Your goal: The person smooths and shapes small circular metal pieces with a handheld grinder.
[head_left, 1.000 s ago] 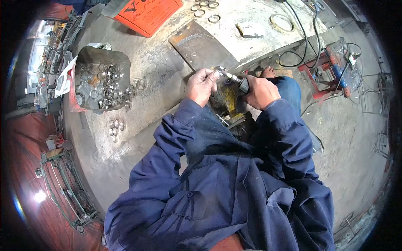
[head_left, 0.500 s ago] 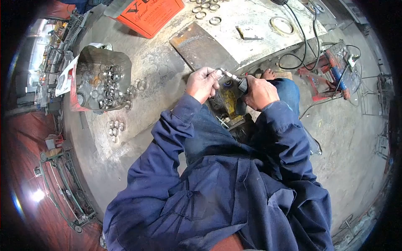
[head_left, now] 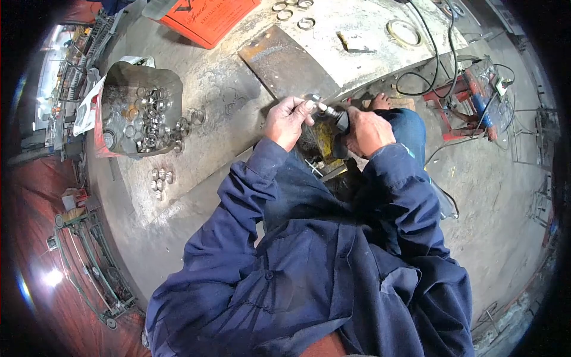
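Observation:
Pinched between the fingertips of my left hand is a small shiny metal ring. My right hand wraps round a dark die grinder, whose narrow tip points left at the ring. Tip and ring overlap in this view. Both hands are over my lap, just off the near edge of a steel plate. Much of the grinder's body is hidden by my right hand and leg.
A cut-open can full of metal rings stands at left, with several loose rings nearer me. An orange-red box is at the back. One large ring lies at back right. Black cable loops beside a red metal stand.
The ring now shows more clearly above my left fingertips. The grinder has turned slightly in my right hand, and the whole view has shifted a little.

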Demonstrator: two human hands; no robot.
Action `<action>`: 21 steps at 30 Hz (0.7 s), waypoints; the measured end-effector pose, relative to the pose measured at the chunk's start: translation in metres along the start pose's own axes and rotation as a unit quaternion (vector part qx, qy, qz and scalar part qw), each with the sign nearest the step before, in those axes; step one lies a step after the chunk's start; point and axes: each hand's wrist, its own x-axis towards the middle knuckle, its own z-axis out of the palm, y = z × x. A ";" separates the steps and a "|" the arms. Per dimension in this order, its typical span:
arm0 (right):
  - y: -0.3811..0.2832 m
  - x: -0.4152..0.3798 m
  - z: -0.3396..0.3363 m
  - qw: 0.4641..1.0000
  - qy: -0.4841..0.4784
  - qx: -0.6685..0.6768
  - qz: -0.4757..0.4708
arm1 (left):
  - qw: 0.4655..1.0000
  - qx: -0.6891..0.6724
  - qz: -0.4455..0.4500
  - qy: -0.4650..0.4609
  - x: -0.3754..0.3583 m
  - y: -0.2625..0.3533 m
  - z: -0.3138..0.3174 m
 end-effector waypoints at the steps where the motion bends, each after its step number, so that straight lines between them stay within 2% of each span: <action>1: -0.001 0.001 -0.001 1.000 0.006 0.005 0.012 | 1.000 -0.002 0.011 0.003 -0.001 -0.002 0.000; 4: -0.003 -0.001 -0.002 1.000 0.000 0.011 0.018 | 1.000 -0.014 0.015 0.015 -0.004 0.003 0.005; 8: 0.001 0.000 0.002 0.999 -0.013 0.001 -0.032 | 1.000 0.000 0.015 0.016 -0.004 -0.001 0.003; 13: 0.001 0.005 -0.004 1.000 -0.023 0.006 0.018 | 1.000 -0.005 0.010 0.019 -0.003 -0.003 0.004; 16: -0.001 0.001 0.001 0.999 -0.037 0.002 0.003 | 1.000 0.007 0.000 0.024 -0.006 -0.001 0.004; 21: 0.004 0.009 -0.002 1.000 -0.007 0.015 -0.010 | 0.999 -0.029 0.007 0.017 -0.001 -0.001 0.004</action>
